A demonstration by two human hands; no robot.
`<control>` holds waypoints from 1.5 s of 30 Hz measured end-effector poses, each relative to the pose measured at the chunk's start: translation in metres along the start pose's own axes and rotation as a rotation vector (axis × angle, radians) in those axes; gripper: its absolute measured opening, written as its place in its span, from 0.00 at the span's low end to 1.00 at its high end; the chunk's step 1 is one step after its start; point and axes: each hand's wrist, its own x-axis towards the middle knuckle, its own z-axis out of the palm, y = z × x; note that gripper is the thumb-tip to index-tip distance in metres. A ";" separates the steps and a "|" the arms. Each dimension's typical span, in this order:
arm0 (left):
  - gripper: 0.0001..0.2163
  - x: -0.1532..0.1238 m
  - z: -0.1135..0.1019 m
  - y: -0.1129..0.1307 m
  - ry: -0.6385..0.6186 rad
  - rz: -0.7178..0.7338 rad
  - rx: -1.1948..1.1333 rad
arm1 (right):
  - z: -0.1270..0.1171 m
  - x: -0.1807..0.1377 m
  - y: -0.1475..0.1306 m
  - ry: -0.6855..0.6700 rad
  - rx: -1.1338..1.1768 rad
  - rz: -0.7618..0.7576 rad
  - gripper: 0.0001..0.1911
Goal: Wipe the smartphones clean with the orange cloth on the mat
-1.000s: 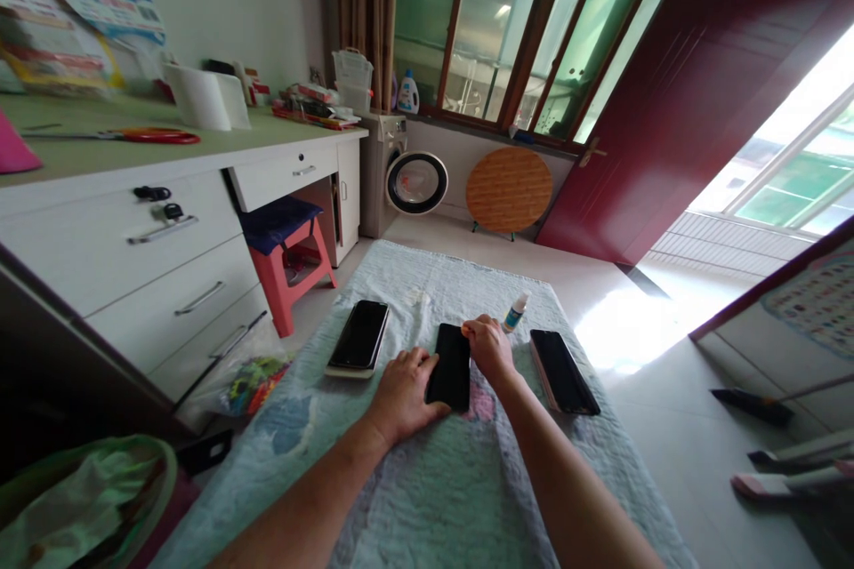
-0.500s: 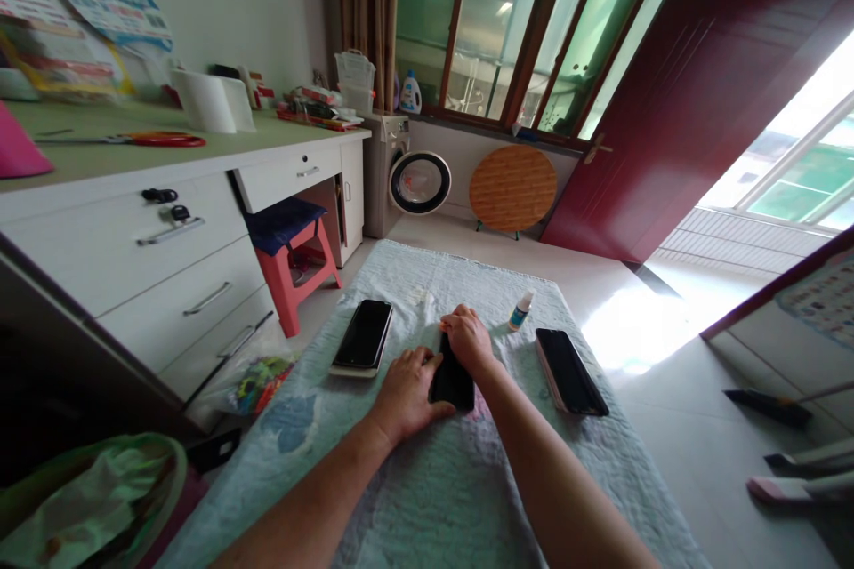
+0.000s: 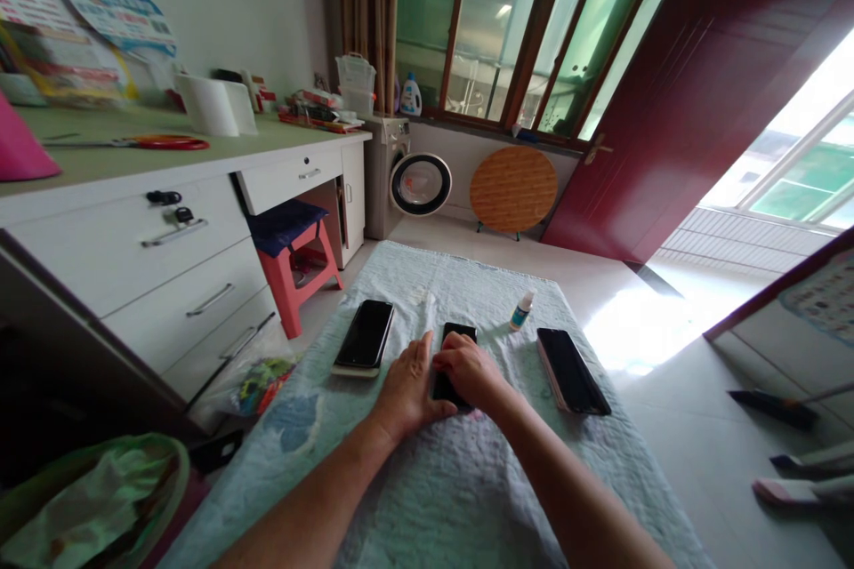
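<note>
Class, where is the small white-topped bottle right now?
In the head view, the bottle stands right of centre on the pale cloth, between the middle phone and the rightmost phone, slightly farther back.

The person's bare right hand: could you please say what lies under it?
Under the right hand lies a black rectangular phone; its far end and part of its near half show; the rest is covered.

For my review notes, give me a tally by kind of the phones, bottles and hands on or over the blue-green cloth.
Phones: 3 (left phone; middle phone, partly covered; right phone)
Bottles: 1 (small bottle)
Hands: 2 (left hand; right hand)
Total: 6
</note>
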 end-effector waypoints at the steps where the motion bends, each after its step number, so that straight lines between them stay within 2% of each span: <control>1: 0.55 0.000 0.001 -0.001 0.005 0.009 -0.001 | -0.001 -0.007 -0.004 -0.018 0.032 -0.036 0.10; 5: 0.47 0.002 0.001 -0.002 0.031 0.049 0.032 | -0.009 -0.025 -0.015 -0.094 0.171 -0.151 0.09; 7: 0.44 0.002 -0.001 -0.002 0.013 0.046 0.044 | -0.011 -0.025 -0.015 -0.095 0.187 -0.161 0.09; 10: 0.41 0.001 -0.006 0.000 -0.045 0.034 0.049 | -0.011 -0.014 -0.005 -0.019 0.151 -0.073 0.10; 14: 0.39 0.000 -0.012 0.005 -0.079 0.006 0.068 | -0.008 0.011 0.023 0.096 0.085 0.094 0.12; 17: 0.40 -0.001 -0.013 0.007 -0.097 -0.018 0.088 | -0.007 0.028 0.040 0.116 0.016 0.210 0.11; 20: 0.43 0.000 -0.012 0.008 -0.097 -0.028 0.093 | -0.005 0.035 0.044 0.122 -0.034 0.252 0.12; 24: 0.49 0.001 -0.010 0.005 -0.088 -0.025 0.058 | -0.001 0.032 0.029 0.105 -0.011 0.152 0.13; 30: 0.51 0.001 -0.011 -0.002 -0.112 -0.013 -0.048 | 0.001 0.015 0.003 -0.003 0.037 -0.016 0.11; 36: 0.55 0.001 -0.020 -0.007 -0.181 0.037 -0.118 | -0.004 -0.010 -0.010 -0.084 0.088 -0.071 0.09; 41: 0.48 0.001 -0.024 -0.006 -0.247 0.061 -0.096 | -0.012 -0.028 -0.023 -0.130 0.184 -0.097 0.10; 45: 0.44 0.002 -0.024 -0.005 -0.251 0.062 -0.035 | -0.023 -0.039 -0.028 -0.175 0.239 -0.084 0.09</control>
